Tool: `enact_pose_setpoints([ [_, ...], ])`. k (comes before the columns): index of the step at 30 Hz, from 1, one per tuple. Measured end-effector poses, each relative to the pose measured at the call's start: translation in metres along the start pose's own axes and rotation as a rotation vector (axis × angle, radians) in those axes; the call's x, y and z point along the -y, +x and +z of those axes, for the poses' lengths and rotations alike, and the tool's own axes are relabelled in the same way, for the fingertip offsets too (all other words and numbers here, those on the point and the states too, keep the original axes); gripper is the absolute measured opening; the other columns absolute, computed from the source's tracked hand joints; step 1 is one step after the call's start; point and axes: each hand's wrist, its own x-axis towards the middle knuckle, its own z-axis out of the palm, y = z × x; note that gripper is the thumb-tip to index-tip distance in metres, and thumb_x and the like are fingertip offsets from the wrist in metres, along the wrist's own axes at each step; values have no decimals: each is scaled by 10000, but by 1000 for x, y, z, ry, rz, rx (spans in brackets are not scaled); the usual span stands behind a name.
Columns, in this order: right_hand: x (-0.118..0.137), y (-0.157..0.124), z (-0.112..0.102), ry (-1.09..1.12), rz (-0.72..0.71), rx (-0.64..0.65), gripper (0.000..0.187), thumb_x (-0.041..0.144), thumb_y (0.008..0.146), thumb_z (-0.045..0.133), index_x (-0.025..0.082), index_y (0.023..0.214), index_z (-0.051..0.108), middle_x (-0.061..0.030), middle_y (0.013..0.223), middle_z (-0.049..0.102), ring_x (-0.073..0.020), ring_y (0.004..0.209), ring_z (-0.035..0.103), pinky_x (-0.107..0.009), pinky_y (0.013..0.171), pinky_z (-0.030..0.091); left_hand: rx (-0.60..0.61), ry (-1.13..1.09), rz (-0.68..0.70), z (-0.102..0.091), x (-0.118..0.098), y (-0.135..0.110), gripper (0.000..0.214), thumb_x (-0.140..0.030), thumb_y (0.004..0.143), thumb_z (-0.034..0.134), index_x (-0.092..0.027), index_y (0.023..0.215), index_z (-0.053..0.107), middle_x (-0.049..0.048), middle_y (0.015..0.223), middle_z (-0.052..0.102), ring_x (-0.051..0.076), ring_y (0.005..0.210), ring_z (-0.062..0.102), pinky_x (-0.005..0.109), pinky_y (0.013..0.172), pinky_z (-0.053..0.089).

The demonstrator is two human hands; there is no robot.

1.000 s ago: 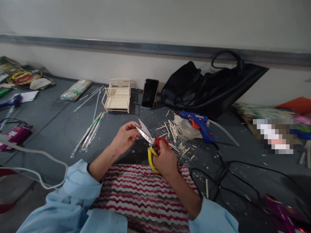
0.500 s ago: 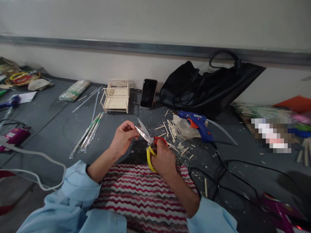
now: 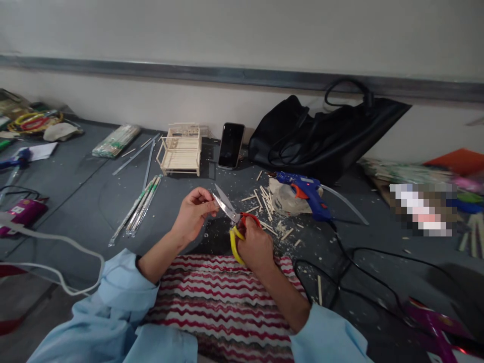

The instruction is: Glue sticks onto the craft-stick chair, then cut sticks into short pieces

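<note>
My right hand grips the red and yellow handles of a pair of scissors, whose steel blades point up and to the left, nearly closed. My left hand pinches something small right at the blade tips; what it pinches is too small to make out. Both hands hover over the grey floor, just beyond a red-and-white striped cloth on my lap. Short cut wooden sticks lie scattered right of the scissors.
A blue hot glue gun with its black cord lies to the right. A small wooden stick model, a phone and a black bag stand by the wall. Wrapped stick bundles and a white cable lie at left.
The scissor blades, spread apart a second ago, have come together at my left fingertips. Both hands have stayed almost in place.
</note>
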Motion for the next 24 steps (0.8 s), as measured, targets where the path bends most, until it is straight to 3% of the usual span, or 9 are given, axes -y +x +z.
enact_pose_setpoints([
  [10,5,-1,-7,-29,-6,-15,226,264,737,574,169,934,516,-80,843,655,-204,804,605,-268,666,344,-48,0,45,1,6,-1,247,-83,556,727,-163,690,536,-35,655,642,72,557,565,174,516,431],
  [24,2,-2,-1,-39,13,16,153,289,804,525,172,889,573,-55,690,668,-172,610,605,-266,549,277,-31,29,95,2,4,-2,213,-107,595,737,-157,685,550,-41,610,602,67,544,545,173,506,430],
])
